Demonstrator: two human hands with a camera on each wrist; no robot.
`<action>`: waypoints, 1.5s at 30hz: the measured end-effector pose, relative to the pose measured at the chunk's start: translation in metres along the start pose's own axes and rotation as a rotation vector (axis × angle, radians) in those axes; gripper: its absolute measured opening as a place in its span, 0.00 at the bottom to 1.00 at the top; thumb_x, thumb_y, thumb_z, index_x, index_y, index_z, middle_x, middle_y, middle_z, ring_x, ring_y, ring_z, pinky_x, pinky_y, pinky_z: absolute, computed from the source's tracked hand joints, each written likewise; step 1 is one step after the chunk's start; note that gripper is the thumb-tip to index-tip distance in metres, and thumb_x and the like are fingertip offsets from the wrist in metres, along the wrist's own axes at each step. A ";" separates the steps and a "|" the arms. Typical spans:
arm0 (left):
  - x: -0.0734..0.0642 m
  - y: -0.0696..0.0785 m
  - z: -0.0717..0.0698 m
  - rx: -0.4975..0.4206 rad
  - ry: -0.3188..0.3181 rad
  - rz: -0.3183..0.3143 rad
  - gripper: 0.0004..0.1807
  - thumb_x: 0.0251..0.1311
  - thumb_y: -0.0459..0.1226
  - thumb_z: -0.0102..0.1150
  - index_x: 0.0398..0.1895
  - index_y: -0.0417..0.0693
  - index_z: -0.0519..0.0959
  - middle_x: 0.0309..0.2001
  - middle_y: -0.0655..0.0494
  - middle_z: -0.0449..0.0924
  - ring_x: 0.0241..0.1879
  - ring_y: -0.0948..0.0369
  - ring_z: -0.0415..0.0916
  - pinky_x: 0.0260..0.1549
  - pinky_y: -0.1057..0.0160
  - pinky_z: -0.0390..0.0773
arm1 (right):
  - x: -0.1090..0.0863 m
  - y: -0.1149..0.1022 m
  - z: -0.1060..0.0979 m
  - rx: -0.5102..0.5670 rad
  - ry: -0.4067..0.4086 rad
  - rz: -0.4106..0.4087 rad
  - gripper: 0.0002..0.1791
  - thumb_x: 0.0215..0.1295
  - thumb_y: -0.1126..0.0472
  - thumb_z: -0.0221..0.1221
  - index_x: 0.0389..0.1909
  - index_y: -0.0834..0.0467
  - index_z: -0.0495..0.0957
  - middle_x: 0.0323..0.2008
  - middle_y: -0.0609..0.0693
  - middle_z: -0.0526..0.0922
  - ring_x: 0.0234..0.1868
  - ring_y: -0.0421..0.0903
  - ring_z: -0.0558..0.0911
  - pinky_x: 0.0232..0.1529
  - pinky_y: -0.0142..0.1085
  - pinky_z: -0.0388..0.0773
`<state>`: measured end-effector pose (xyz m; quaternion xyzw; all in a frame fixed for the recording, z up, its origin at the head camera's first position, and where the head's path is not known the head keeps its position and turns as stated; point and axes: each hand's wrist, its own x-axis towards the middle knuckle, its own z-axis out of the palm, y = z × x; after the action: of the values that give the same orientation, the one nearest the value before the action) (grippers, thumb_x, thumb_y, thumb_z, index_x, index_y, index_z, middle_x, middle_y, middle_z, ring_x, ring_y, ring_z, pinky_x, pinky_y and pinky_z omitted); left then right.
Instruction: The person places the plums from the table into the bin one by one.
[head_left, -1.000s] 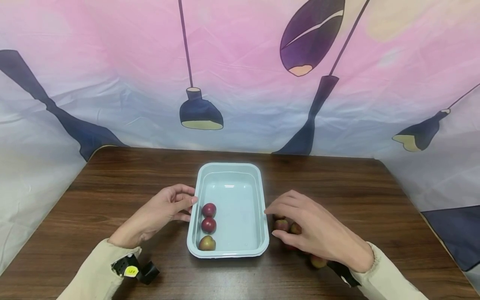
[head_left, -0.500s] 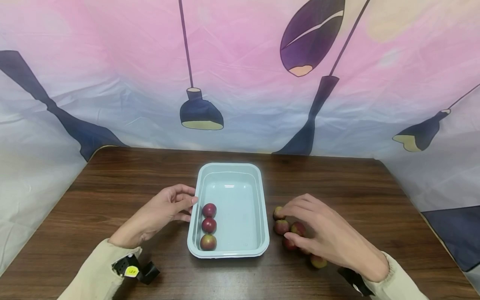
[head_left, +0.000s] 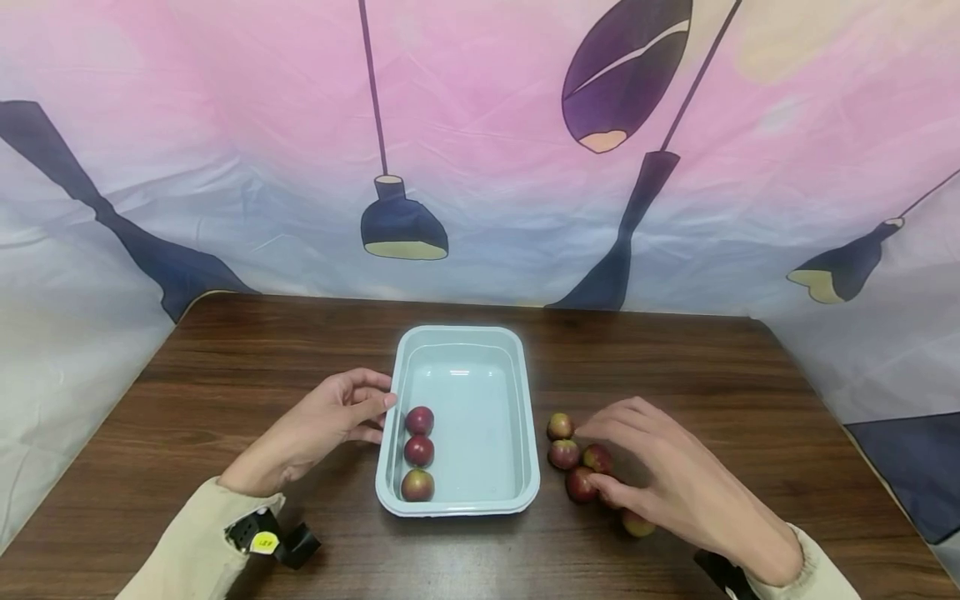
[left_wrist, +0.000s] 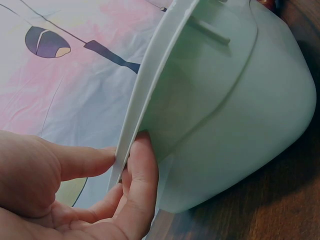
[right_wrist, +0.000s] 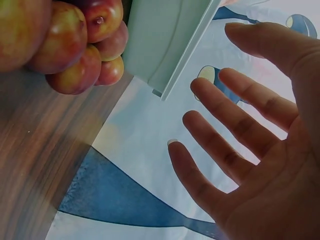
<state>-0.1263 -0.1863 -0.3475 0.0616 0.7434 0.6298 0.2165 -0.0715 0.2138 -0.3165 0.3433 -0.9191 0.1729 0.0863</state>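
Right hand shifted toward four o'clock, spread, partly hiding plums; left hand pinches tray at nine o'clock

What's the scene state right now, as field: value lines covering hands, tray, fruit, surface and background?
left_hand: left hand pinches the tray's left rim between thumb and fingers
right_hand: right hand holds nothing, fingers spread, near the loose fruit
tray: pale blue-green tray, upright
fruit_in_tray: three plums or similar, in a row along the left side
loose_fruit: cluster of red-and-yellow fruit right of the tray; exact count unclear, partly hidden
surface: dark wood-grain table
background: printed cloth
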 end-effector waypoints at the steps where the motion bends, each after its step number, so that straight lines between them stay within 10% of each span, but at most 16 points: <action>1: 0.000 0.000 0.000 0.000 0.000 -0.001 0.25 0.76 0.38 0.53 0.67 0.29 0.63 0.49 0.41 0.80 0.44 0.59 0.83 0.45 0.61 0.89 | -0.001 0.000 0.000 -0.004 0.004 0.001 0.26 0.58 0.52 0.74 0.56 0.34 0.77 0.51 0.23 0.78 0.57 0.30 0.74 0.57 0.28 0.75; 17: -0.001 0.000 0.000 -0.005 0.002 -0.004 0.25 0.76 0.38 0.53 0.67 0.29 0.64 0.49 0.41 0.81 0.44 0.59 0.83 0.44 0.61 0.89 | -0.020 0.001 0.002 -0.044 0.053 0.086 0.25 0.54 0.50 0.76 0.53 0.37 0.81 0.50 0.28 0.81 0.54 0.30 0.76 0.52 0.31 0.79; 29: -0.001 0.000 0.000 -0.008 0.003 0.003 0.25 0.76 0.38 0.53 0.66 0.29 0.64 0.50 0.39 0.82 0.44 0.59 0.83 0.45 0.61 0.89 | -0.035 0.005 0.008 -0.087 0.079 0.115 0.27 0.49 0.52 0.79 0.51 0.39 0.82 0.50 0.26 0.78 0.53 0.31 0.76 0.55 0.15 0.69; 36: -0.002 0.001 0.002 -0.014 0.008 -0.002 0.25 0.76 0.37 0.53 0.66 0.28 0.64 0.48 0.40 0.82 0.44 0.59 0.83 0.44 0.60 0.90 | -0.042 0.005 0.011 -0.126 0.047 0.173 0.27 0.47 0.49 0.80 0.50 0.38 0.82 0.47 0.27 0.81 0.52 0.31 0.77 0.49 0.37 0.84; 45: -0.001 0.001 0.001 -0.010 0.010 -0.002 0.24 0.76 0.37 0.53 0.65 0.28 0.64 0.49 0.38 0.82 0.43 0.59 0.83 0.44 0.61 0.89 | -0.054 0.009 0.017 -0.113 0.035 0.200 0.25 0.52 0.45 0.77 0.52 0.37 0.81 0.48 0.27 0.82 0.50 0.34 0.78 0.46 0.40 0.85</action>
<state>-0.1250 -0.1854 -0.3464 0.0566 0.7413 0.6338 0.2136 -0.0374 0.2464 -0.3495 0.2412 -0.9555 0.1345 0.1039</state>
